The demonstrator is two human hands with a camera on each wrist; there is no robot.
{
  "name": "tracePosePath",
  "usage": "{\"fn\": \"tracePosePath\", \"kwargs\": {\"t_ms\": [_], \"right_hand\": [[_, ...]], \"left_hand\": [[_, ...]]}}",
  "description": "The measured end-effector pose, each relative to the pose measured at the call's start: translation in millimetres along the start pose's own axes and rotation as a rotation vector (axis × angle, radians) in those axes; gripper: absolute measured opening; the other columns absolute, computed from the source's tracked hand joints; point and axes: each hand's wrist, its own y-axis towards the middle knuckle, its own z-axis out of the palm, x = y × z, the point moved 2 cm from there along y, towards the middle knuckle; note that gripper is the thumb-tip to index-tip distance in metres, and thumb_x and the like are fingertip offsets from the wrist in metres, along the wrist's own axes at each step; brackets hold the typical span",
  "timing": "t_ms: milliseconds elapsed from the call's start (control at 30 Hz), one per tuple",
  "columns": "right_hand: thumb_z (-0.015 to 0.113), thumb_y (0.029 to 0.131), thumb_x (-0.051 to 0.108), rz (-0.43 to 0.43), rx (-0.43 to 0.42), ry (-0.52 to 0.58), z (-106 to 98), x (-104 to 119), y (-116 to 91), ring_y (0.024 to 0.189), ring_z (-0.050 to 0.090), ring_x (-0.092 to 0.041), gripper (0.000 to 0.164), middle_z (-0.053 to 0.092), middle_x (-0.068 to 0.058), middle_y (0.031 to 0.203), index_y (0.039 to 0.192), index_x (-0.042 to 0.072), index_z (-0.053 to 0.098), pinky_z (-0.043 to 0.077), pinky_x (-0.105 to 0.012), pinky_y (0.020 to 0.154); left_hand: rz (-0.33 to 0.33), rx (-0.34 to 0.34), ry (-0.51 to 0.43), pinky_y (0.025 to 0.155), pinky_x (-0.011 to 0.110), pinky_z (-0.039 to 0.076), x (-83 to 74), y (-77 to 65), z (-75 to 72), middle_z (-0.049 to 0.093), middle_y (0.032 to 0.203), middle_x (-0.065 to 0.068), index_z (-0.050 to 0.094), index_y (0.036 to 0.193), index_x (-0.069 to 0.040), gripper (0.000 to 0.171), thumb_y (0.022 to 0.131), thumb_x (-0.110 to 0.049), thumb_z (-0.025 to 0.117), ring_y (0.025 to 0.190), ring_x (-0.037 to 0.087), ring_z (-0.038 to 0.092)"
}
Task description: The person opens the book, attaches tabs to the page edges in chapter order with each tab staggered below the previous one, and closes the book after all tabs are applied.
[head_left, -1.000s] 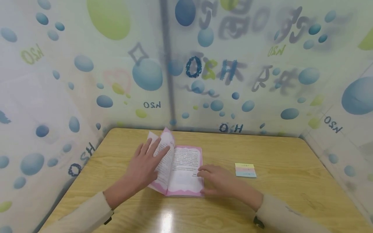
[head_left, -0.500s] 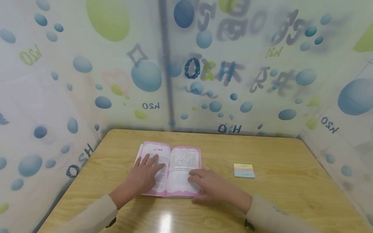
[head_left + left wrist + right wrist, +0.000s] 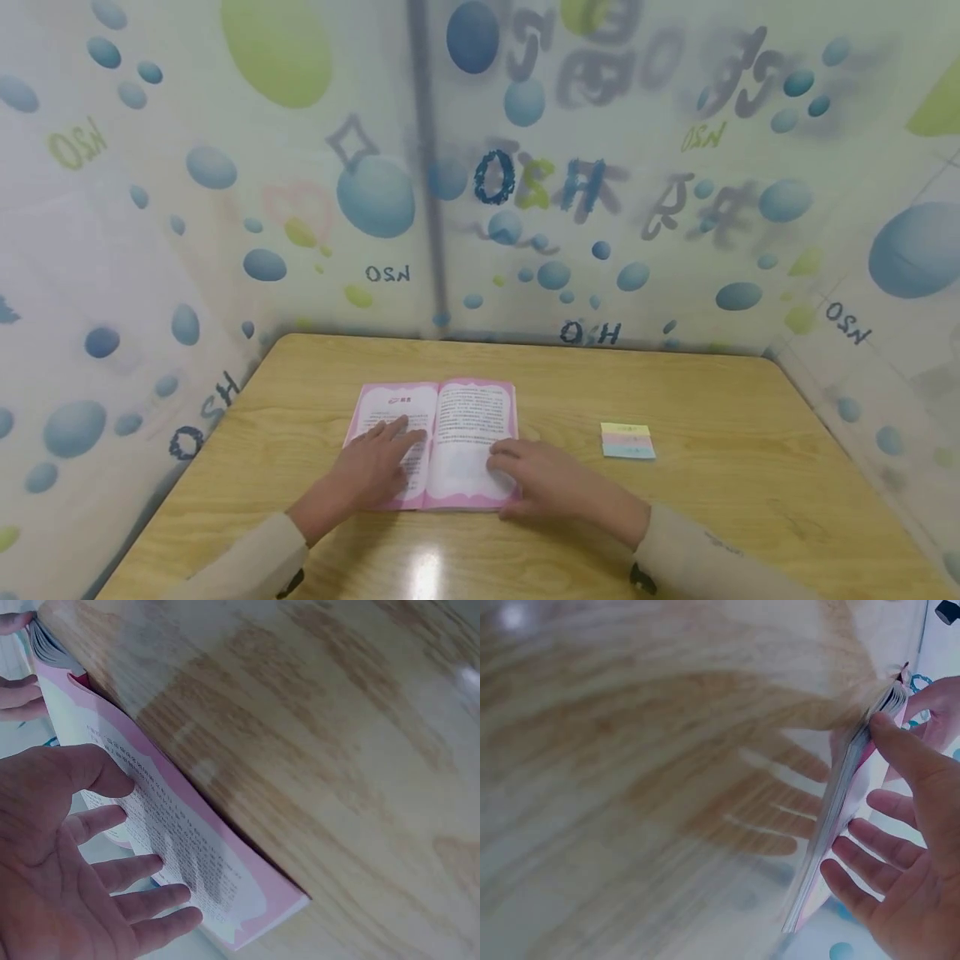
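An open book (image 3: pixel 468 468) with pink-bordered pages lies flat on the wooden table, printed text on both sides. My left hand (image 3: pixel 367 467) rests on its left page with fingers spread and loosely bent; in the left wrist view the fingers lie over the text of the page (image 3: pixel 217 881). My right hand (image 3: pixel 551 479) lies at the lower right of the book, fingertips on the right page. In the right wrist view its thumb (image 3: pixel 904 746) touches the edge of the page block (image 3: pixel 840 791), and the other fingers stay loosely extended.
A small pad of yellow, pink and blue sticky notes (image 3: pixel 627 440) lies right of the book. The wooden table (image 3: pixel 720 500) meets a wall (image 3: pixel 645 292) printed with bubbles and lettering at the back; similar walls stand on both sides.
The raised left pages have come down flat under my left hand, which then slid slightly toward me. My right hand moved left, from the book's right edge onto the right page.
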Motion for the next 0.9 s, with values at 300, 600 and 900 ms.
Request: {"fn": "tracePosePath", "kwargs": {"t_ms": [300, 600, 900], "right_hand": [[0.075, 0.091, 0.044, -0.016, -0.001, 0.002, 4.0, -7.7, -1.9, 0.128, 0.054, -0.022, 0.053, 0.057, -0.006, 0.139, 0.132, 0.012, 0.063, 0.044, -0.038, 0.107], [0.075, 0.091, 0.043, -0.033, -0.01, 0.004, 2.3, -12.6, -2.2, 0.128, 0.054, -0.022, 0.053, 0.058, -0.006, 0.139, 0.132, 0.011, 0.063, 0.044, -0.038, 0.107], [0.074, 0.093, 0.041, -0.067, -0.027, 0.006, 0.9, -15.5, -4.3, 0.127, 0.055, -0.021, 0.049, 0.058, -0.007, 0.138, 0.131, 0.011, 0.064, 0.044, -0.037, 0.106]], "left_hand": [[-0.047, 0.021, -0.012, 0.09, 0.069, 0.047, -0.3, 0.3, 5.6, 0.045, 0.149, 0.025, 0.058, 0.141, -0.013, 0.058, 0.084, -0.006, 0.067, 0.127, 0.053, 0.048], [-0.053, 0.026, 0.01, 0.089, 0.07, 0.047, -2.4, 0.2, 3.5, 0.044, 0.15, 0.025, 0.058, 0.141, -0.012, 0.059, 0.083, -0.008, 0.069, 0.126, 0.054, 0.048], [-0.046, 0.023, 0.011, 0.086, 0.07, 0.049, -4.1, -1.1, 2.2, 0.045, 0.148, 0.027, 0.057, 0.139, -0.012, 0.057, 0.083, -0.009, 0.069, 0.125, 0.055, 0.049]]}}
